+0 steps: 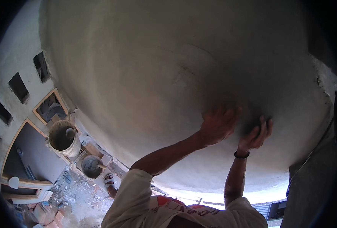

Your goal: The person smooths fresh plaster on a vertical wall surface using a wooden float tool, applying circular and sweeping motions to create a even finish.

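Observation:
A broad grey plastered surface (138, 76) curves overhead and in front of me. Against it, my left hand (219, 123) is raised with its fingers bent and closed; blur and shade hide what they hold, if anything. Just to its right is my right hand (256, 135), fingers apart and partly curled, close to the plaster, with a dark band on its wrist. Between the hands lies a dark patch, which may be shadow. Faint ridges and a rough mark (185, 72) show in the plaster farther up.
A tall bucket (75, 148) with a round pale thing inside stands at lower left. Beside it, a pan (92, 167) holds grey mortar and a handled tool. A sandalled foot (109, 180) is near rubble (75, 197). Wood-framed openings (56, 91) line the left wall.

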Available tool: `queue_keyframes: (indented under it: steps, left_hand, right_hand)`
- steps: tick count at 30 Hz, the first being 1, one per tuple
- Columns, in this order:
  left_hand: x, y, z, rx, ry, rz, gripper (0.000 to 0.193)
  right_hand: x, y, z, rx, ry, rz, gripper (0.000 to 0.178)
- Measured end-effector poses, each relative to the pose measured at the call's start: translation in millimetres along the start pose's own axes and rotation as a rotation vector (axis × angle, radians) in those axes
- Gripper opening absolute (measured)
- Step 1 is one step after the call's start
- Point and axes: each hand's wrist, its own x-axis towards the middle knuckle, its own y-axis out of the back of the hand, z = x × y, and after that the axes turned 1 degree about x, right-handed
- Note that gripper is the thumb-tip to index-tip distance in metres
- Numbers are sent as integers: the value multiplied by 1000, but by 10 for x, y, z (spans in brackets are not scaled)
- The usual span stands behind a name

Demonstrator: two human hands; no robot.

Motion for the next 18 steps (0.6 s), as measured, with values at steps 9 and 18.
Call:
queue_keyframes:
  steps: [9,18]
  left_hand:
    - [-575,1165,-1997,-475,728,576,50]
    - [-54,973,-2508,-106,386,560,47]
  right_hand:
    - [2,59,59,7,27,29,31]
    - [48,696,575,-145,102,37,36]
